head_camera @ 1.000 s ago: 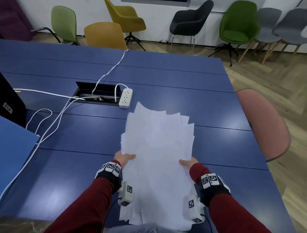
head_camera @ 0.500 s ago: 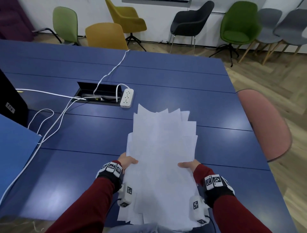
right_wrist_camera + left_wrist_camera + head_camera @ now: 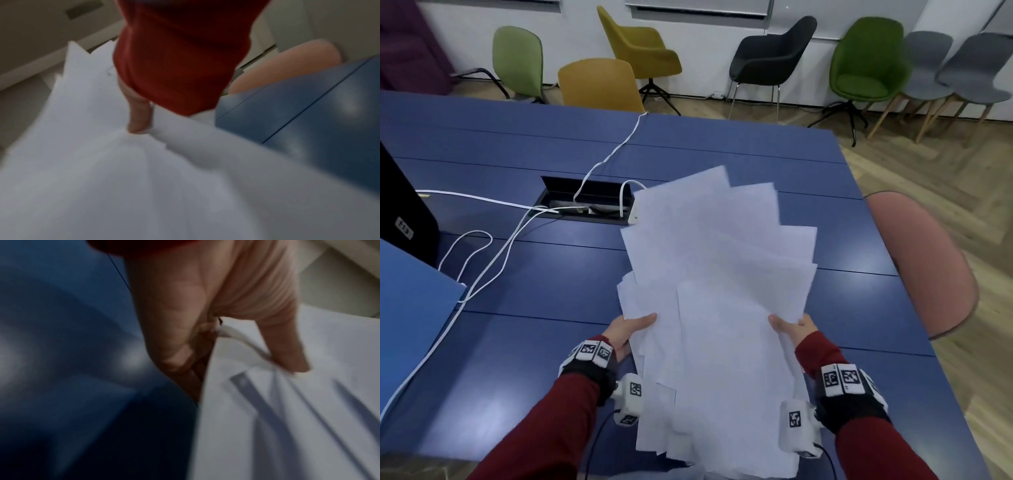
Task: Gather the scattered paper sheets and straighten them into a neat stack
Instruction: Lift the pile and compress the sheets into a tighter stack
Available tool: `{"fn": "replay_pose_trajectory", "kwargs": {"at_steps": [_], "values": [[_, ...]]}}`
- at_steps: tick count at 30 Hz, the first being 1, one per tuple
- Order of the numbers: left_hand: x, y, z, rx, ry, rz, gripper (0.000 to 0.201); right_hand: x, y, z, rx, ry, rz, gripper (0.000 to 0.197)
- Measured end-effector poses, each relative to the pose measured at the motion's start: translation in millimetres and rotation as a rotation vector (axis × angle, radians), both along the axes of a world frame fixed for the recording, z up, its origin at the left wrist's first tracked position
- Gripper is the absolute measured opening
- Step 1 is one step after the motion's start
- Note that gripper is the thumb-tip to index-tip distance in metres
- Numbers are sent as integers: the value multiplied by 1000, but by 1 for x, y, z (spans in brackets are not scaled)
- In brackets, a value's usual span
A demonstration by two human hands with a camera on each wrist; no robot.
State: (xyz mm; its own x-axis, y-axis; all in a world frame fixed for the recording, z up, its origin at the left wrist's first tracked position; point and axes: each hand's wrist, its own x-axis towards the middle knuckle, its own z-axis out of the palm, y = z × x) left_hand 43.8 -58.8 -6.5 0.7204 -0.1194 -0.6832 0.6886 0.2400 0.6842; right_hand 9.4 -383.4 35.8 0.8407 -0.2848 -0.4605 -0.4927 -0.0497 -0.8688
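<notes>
2 hands hold the gathered paper sheets [image 3: 719, 308] above the blue counter [image 3: 517, 342]; since 0.5 s ago the fan has tilted rightward, edges not yet squared. Left wrist view: the left hand [image 3: 216, 313] pinches the sheets' edge, thumb on top. Right wrist view: the right hand [image 3: 137, 113], its grip likewise closed, thumb pressing the paper.

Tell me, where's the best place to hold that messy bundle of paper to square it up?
Probably the two long side edges, one from each side, as the left hand and right hand pinch the paper sheets now. The far ends fan out unevenly, so loose side grips would let them slide level.
</notes>
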Motion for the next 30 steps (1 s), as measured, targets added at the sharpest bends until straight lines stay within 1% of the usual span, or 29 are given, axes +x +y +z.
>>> {"fn": "replay_pose_trajectory", "kwargs": {"at_steps": [2, 3, 4, 5, 6, 7, 9, 10, 11, 13, 14, 16, 18, 21, 23, 25, 26, 28, 30], "values": [[2, 3, 11, -98, -42, -32, 38, -3, -7, -4, 100, 19, 82, 57], [4, 2, 16, -117, -61, -53, 40, -4, -6, -11, 178, 18, 122, 69], [6, -1, 20, -125, -74, -74, 40, -5, -5, -20, 239, 27, 146, 84], [8, -6, 22, -119, -78, -95, 40, -6, -1, -26, 256, 59, 138, 94], [9, -11, 21, -93, -78, -114, 41, -4, 4, -38, 252, 83, 133, 96], [10, -18, 19, -56, -74, -143, 44, -3, 9, -49, 195, 124, 122, 87], [6, -28, 6, 86, -42, -190, 49, -5, 20, -61, 17, 196, 98, 63], [3, -31, -3, 171, -12, -189, 51, -6, 23, -68, -43, 234, 88, 57], [-1, -31, -14, 257, 24, -160, 53, -8, 26, -72, -83, 266, 96, 54], [-6, -27, -28, 415, 78, -97, 54, -10, 28, -74, -142, 278, 138, 50], [-6, -25, -33, 466, 87, -80, 52, -10, 27, -70, -151, 258, 141, 47], [-2, -26, -29, 485, 44, -57, 50, -9, 24, -59, -143, 180, 130, 41], [10, -34, -6, 455, -78, 11, 48, -1, 21, -36, -128, 80, 63, 38], [37, -46, 58, 355, -330, 114, 46, 20, 14, 17, -67, -145, -54, 38], [53, -50, 102, 243, -507, 118, 38, 33, 8, 62, 21, -322, -93, 33], [60, -48, 135, 136, -636, 81, 35, 42, 0, 92, 94, -410, -99, 27], [61, -45, 145, 107, -679, 55, 37, 45, -3, 97, 119, -427, -98, 26], [61, -40, 153, 99, -709, 1, 45, 48, -8, 93, 143, -422, -88, 38], [58, -37, 145, 172, -677, -71, 45, 47, -7, 78, 129, -350, -111, 51]]}}
